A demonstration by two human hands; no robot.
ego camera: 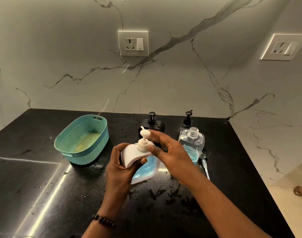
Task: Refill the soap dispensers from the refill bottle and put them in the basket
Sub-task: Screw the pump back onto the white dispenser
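The white soap dispenser (pixel 143 162) is up off the black counter (pixel 43 186), held between both hands and tipped a little. You can see blue soap through its clear lower part. The left hand (pixel 122 165) comes in from below and wraps around the dispenser's white top, with the thumb on the front and the fingers curled round the far side. A string of dark beads (pixel 103 220) sits on that wrist. The right hand (pixel 169 152) reaches across from the right. Its thumb and fingers bend around the neck of the white pump (pixel 143 140), just under the pump head.

Just behind the right hand stands the clear refill bottle (pixel 192 145) with its cap off and some blue soap inside. Two black dispensers (pixel 152 125) stand behind the hands, by the wall. A loose pump tube (pixel 205 166) lies on the counter to the right of the right hand. The teal basket (pixel 83 140) sits to the left of the left hand, well apart.
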